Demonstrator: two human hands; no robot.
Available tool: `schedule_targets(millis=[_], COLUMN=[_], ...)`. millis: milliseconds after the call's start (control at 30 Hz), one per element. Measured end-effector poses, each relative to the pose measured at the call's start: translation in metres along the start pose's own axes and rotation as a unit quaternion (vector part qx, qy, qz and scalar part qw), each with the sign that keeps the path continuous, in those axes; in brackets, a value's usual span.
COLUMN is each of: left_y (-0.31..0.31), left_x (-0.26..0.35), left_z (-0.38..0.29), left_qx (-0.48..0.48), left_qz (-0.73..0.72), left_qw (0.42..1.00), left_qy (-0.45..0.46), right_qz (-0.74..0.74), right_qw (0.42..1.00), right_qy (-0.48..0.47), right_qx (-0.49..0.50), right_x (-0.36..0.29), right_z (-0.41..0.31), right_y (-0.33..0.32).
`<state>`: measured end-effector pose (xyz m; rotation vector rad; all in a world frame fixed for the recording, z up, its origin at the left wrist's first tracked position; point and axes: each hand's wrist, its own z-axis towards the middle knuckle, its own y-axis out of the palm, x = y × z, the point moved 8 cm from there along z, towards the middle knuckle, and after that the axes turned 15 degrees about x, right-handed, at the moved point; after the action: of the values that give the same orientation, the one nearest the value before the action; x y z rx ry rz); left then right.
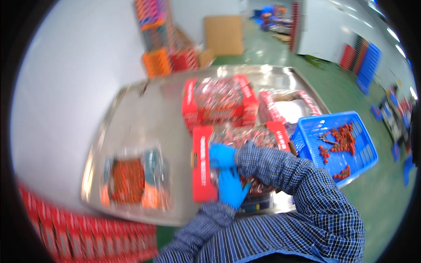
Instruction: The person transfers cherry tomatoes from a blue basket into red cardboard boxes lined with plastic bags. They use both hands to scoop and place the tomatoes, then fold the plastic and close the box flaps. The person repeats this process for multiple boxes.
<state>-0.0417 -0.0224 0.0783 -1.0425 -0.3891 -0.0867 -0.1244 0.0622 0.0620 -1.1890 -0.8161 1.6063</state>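
Blue gloves cover both of my hands, which meet over the left part of a red printed carton point(203, 185) of small dark red fruit under clear plastic. My right hand point(222, 156) is curled at the carton's inner left edge, and its fingertips are blurred and hidden. Just below it, my left hand point(232, 187) lies over the contents, palm down, thumb apart from the fingers. A small green bit shows beside that thumb. Directly behind stands a stack of red cartons point(217, 113), the top one filled with fruit under shiny film.
At right, a blue plastic basket point(304, 141) holds red cherry tomatoes point(343, 139) on stems. An open carton point(271, 107) sits behind it. On the steel table point(154, 121), a clear bag with a red printed picture point(128, 180) lies left. Red cartons point(95, 240) line the lower left.
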Motion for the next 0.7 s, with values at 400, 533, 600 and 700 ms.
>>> schedule_targets(millis=[400, 533, 600, 700], left_y=[-0.007, -0.001, 0.001, -0.007], left_x=[-0.005, -0.005, -0.006, -0.003], left_z=[-0.001, -0.003, -0.004, -0.002], left_qx=[-0.055, -0.066, -0.08, -0.039], left_qz=[0.127, 0.089, 0.159, 0.12], left_qw=[0.98, 0.984, 0.971, 0.98], left_qy=[0.139, 0.138, 0.161, 0.156], right_qz=[-0.131, -0.141, -0.157, -0.14], right_qw=[0.989, 0.984, 0.984, 0.985], right_qy=[0.037, 0.034, 0.043, 0.097], right_qx=[0.062, 0.104, 0.069, 0.028], right_x=[0.003, 0.008, 0.005, -0.005], right_z=[-0.007, 0.016, 0.007, -0.024], right_y=[-0.006, 0.002, -0.001, -0.018])
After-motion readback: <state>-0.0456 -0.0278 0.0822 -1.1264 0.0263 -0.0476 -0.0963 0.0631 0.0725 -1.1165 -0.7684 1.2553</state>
